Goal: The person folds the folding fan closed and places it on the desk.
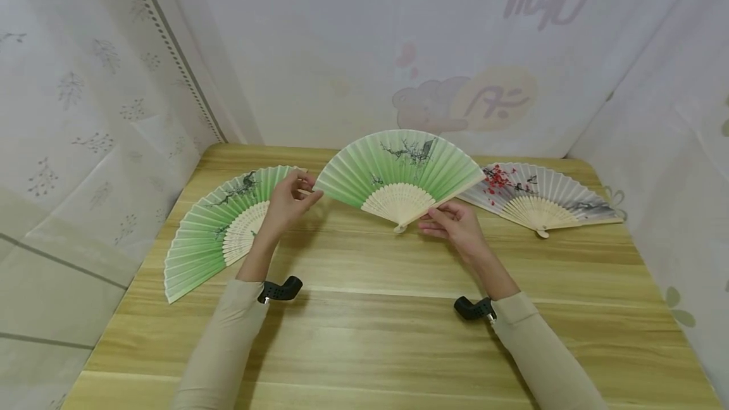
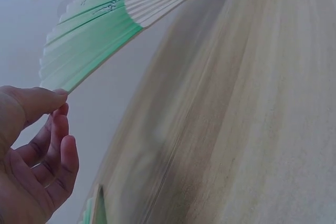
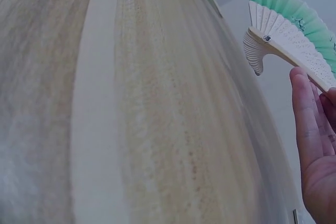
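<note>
A green folding fan (image 1: 398,163) with a dark branch print is spread out above the table, its pale ribs meeting at a pivot near the bottom. My left hand (image 1: 288,202) pinches the fan's left outer corner between thumb and fingers, as the left wrist view shows at the thumb (image 2: 44,98). On the other side my right hand (image 1: 458,225) holds the right outer rib close to the pivot. In the right wrist view the fingers (image 3: 310,114) lie along that rib, under the fan (image 3: 294,30).
Another spread green fan (image 1: 199,242) lies at the table's left, partly behind my left hand. To the right rests a spread grey-white fan (image 1: 541,198) with red blossoms. The wooden table (image 1: 364,334) backs onto a white printed cloth (image 1: 319,49).
</note>
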`<state>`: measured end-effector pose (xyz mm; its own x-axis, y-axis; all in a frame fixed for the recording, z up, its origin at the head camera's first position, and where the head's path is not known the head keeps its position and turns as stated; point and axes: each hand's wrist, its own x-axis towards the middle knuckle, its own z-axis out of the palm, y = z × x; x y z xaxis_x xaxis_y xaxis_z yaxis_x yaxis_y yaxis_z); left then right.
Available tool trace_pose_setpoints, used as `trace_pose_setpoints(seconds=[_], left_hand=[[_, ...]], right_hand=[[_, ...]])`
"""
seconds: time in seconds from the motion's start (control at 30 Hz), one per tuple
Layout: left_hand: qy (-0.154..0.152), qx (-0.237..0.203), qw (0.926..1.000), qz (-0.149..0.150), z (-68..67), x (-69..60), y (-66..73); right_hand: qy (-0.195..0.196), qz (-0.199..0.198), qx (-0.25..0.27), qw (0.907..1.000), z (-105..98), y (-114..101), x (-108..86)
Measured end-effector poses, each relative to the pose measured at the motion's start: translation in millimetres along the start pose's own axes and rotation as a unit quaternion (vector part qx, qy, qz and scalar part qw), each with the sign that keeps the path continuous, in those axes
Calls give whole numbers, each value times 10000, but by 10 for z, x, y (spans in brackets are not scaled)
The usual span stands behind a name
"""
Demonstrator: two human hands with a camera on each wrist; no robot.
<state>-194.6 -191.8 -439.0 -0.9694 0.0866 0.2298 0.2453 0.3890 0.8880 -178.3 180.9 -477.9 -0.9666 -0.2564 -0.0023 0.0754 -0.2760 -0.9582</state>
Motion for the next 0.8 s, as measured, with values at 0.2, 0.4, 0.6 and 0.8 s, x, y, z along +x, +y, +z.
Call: trace_pose_setpoints(seconds=[0.2,0.4,0.6,0.8], left_hand=[[-6,-12,10000,-41,8,4,-10],[4,-5,10000,-2,42,-8,95],[-39,-11,10000,36,48,-63,477],[1,4,9999,-114,69,-52,577]], right_hand=[[-28,-1,-111,9999,-4,-8,-5],[10,30,-219,9998,-8,-21,-5],[17,6,-440,9990,0,-38,-3],[67,-16,-506,9987,-12,-20,16]])
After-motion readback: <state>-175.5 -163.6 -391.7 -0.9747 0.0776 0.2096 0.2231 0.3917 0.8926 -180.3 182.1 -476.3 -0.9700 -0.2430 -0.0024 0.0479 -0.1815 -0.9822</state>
